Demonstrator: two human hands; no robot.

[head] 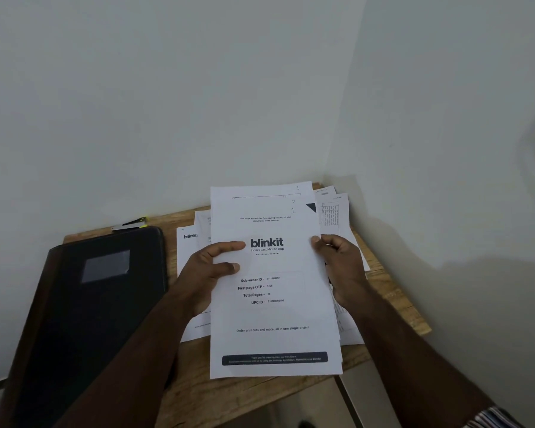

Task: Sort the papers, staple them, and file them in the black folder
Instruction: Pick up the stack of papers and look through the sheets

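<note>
I hold a small stack of white papers (274,316) above the table, with a "blinkit" cover sheet on top and sheets marked 1, 9 and 2 fanned at its upper edge. My left hand (209,273) grips the stack's left edge, thumb on the front. At the right edge my right hand (340,267) grips it the same way. More loose papers (335,211) lie on the table beneath and behind the stack. The black folder (93,304) lies closed at the left. A stapler (132,223) with yellow tips sits just behind the folder.
The small wooden table (393,301) stands in a corner between two pale walls. The folder overhangs the table's left side. Floor shows below the table's front edge at the lower right.
</note>
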